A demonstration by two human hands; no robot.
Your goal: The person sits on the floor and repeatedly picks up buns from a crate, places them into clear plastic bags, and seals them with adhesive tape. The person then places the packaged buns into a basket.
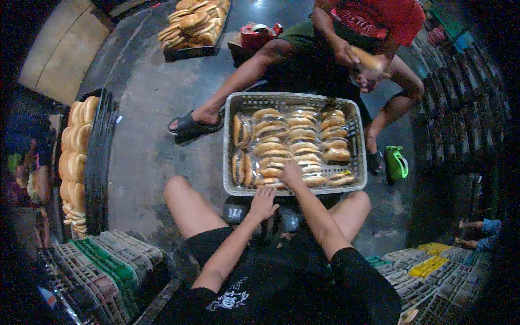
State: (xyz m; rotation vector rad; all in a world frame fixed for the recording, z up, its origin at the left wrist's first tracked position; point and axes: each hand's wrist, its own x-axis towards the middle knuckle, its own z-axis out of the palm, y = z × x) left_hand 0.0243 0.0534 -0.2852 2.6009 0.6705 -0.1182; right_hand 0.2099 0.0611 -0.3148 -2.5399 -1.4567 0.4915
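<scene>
A plastic crate [228,142] in front of me holds rows of filled buns [271,146], many in clear plastic wrap. My left hand [263,205] lies flat over the crate's near rim, fingertips touching a wrapped bun and thumb apart. Reaching into the crate, my right hand [291,174] rests on the buns between the two middle rows. Its fingertips are partly hidden, so whether it grips a bun does not show. A wrapped bun with a yellow mark [341,178] lies in the near right corner.
Across the crate sits a person [378,24] handling a long bread roll [367,59]. Bun trays stand at far left [103,162] and back [191,53]. A red tape dispenser [260,34] is behind. Stacked crates [118,264] flank me; a green item [396,164] lies right.
</scene>
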